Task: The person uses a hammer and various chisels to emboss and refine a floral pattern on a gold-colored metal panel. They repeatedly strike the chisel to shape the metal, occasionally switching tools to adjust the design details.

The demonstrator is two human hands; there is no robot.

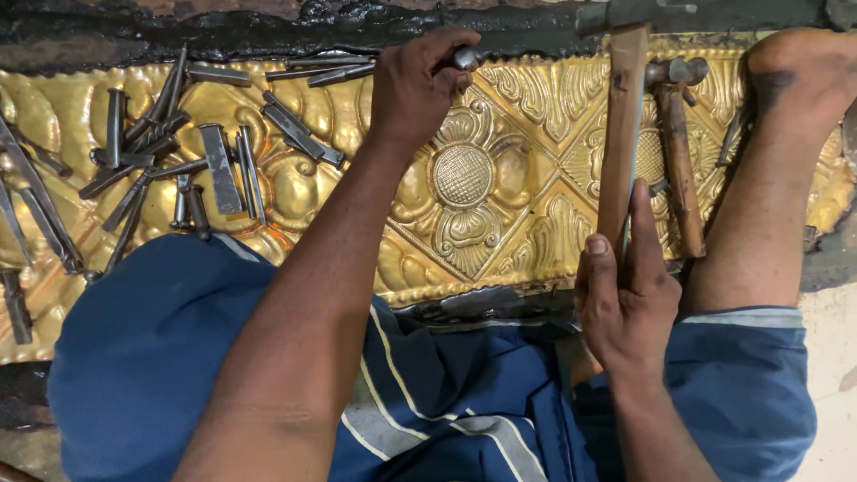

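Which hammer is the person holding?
The hammer with the pale wooden handle, gripped near its end by the right hand. The other hammer, with a darker handle, lies untouched beside it on the golden embossed sheet.

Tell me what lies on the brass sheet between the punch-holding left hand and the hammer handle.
In the head view, only embossed brass sheet lies between the left hand and the hammer: a raised round flower medallion, no loose tools.

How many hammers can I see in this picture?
2. One hammer is held by the right hand, its head at the top edge. A second hammer lies just beside it on the embossed brass sheet. Others may be hidden.
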